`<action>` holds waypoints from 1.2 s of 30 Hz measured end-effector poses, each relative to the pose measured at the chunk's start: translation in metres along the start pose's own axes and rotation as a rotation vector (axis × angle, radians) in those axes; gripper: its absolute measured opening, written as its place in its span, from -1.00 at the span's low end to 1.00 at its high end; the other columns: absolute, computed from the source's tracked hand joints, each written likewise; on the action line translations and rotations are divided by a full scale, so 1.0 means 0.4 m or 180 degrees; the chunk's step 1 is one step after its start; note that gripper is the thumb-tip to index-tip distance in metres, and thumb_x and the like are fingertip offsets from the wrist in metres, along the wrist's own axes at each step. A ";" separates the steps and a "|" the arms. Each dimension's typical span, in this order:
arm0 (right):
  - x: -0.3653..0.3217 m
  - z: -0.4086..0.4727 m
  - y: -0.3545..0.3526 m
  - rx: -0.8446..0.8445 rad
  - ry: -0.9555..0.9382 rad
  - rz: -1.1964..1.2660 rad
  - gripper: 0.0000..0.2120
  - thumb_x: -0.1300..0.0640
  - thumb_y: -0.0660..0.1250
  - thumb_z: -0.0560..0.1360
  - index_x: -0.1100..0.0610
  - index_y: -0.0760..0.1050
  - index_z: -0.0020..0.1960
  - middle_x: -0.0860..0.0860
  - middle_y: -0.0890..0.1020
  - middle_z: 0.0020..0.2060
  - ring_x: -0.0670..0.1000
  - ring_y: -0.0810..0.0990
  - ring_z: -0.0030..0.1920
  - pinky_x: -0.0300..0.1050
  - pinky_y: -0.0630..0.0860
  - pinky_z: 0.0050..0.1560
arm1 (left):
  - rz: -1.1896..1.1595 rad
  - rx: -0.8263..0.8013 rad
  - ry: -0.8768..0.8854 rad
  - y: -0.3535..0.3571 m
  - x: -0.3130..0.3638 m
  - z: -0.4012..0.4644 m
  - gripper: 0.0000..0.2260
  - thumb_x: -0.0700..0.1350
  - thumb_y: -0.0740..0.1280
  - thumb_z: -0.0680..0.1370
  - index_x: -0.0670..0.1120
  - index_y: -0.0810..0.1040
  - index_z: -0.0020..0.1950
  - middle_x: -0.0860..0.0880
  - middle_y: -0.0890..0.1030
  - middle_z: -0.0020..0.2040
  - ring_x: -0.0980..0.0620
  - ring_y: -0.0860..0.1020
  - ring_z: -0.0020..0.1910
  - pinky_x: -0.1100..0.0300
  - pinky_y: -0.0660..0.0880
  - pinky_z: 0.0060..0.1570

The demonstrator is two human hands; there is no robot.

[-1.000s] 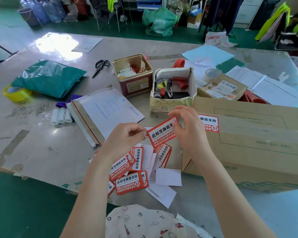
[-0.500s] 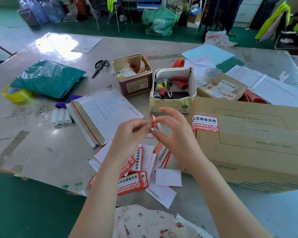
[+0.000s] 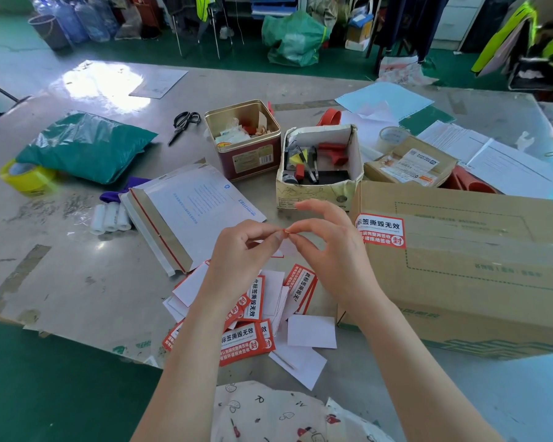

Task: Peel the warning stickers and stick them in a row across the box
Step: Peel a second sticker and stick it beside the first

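Note:
A large brown cardboard box lies at the right, with one red-and-white warning sticker stuck near its top left corner. My left hand and my right hand meet in front of the box, both pinching one warning sticker held edge-on, only its red corner showing between the fingertips. Below my hands a heap of loose warning stickers and white backing papers lies on the table.
A white mailer envelope lies left of my hands. Behind stand a red tin and a small open carton of tools. Scissors, a green bag, yellow tape and papers surround them.
The sticker was face-up between both hands; it has turned edge-on and my fingertips have closed together on its corner. My hands rose slightly.

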State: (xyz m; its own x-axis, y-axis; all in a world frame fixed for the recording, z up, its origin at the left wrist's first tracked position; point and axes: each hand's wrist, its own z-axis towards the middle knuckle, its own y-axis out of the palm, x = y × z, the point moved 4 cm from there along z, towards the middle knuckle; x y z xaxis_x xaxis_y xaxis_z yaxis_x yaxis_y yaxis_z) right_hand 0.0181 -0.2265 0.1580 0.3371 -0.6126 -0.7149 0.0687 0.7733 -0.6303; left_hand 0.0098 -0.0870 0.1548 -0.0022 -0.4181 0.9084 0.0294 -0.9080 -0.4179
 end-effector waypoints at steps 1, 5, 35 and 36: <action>0.000 0.000 0.000 0.0003 0.0008 0.0002 -0.91 0.20 0.40 0.44 0.15 0.65 -0.07 0.03 0.56 0.17 0.02 0.45 0.25 -0.16 0.31 0.18 | -0.0001 0.0006 0.0042 0.000 0.001 0.001 -0.87 -0.11 0.33 0.52 0.11 0.63 -0.10 0.10 0.63 -0.12 0.26 0.54 -0.10 0.50 0.44 -0.17; 0.001 -0.001 0.002 0.0027 0.0024 0.0026 -0.91 0.22 0.39 0.44 0.16 0.65 -0.07 0.03 0.57 0.15 0.04 0.47 0.23 -0.15 0.33 0.17 | 0.0059 0.0023 0.0099 0.000 0.001 0.003 -0.87 -0.13 0.33 0.52 0.08 0.65 -0.09 0.09 0.63 -0.14 0.25 0.53 -0.11 0.52 0.41 -0.18; 0.041 -0.007 0.017 -0.0412 0.1638 0.2087 -0.85 0.13 0.31 0.50 0.15 0.64 -0.05 0.11 0.71 -0.22 0.11 0.70 -0.18 0.02 0.61 -0.04 | -0.0790 -0.0291 -0.0285 0.034 -0.015 0.005 -0.82 0.00 0.24 0.56 -0.09 0.53 -0.08 -0.02 0.64 -0.12 0.11 0.63 -0.09 0.39 0.53 -0.20; 0.041 -0.007 0.017 -0.0407 0.1632 0.2100 -0.85 0.13 0.31 0.50 0.16 0.64 -0.05 0.11 0.71 -0.22 0.11 0.70 -0.19 0.03 0.61 -0.04 | -0.0701 -0.0270 -0.0255 0.032 -0.013 0.005 -0.84 -0.02 0.24 0.56 -0.09 0.53 -0.08 -0.02 0.64 -0.12 0.12 0.64 -0.10 0.42 0.51 -0.23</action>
State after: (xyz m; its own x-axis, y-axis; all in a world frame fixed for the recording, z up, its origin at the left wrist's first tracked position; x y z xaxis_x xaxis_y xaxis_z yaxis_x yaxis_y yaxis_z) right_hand 0.0216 -0.2318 0.1412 -0.1992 -0.0642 -0.9778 -0.1099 0.9930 -0.0429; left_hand 0.0120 -0.0966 0.1449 0.0801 -0.2095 0.9745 -0.0470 -0.9774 -0.2062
